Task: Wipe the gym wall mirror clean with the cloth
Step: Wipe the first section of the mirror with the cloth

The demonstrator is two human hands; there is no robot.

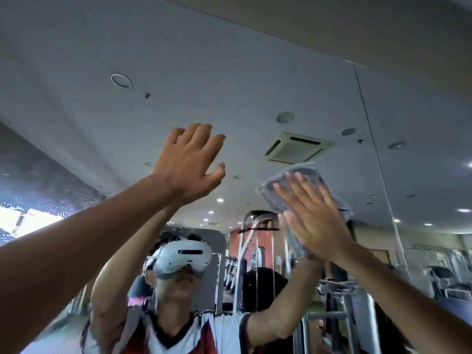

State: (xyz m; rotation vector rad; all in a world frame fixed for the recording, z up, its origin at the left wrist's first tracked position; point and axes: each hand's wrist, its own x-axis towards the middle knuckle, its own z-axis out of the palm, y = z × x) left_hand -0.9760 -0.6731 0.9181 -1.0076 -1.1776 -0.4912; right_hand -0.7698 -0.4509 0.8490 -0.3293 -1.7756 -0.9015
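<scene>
Mirror stands in front; right hand, fingers straight, presses the grey cloth flat on it, left hand open and empty. Better keep even pressure and overlap the strokes.

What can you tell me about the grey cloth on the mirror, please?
The cloth is grey and fluffy, like microfibre, folded into a pad. It lies flat against the mirror, high up and right of centre. The right hand presses it there with straight, spread fingers; a loose edge hangs below the palm. The left hand does not touch it.
</scene>
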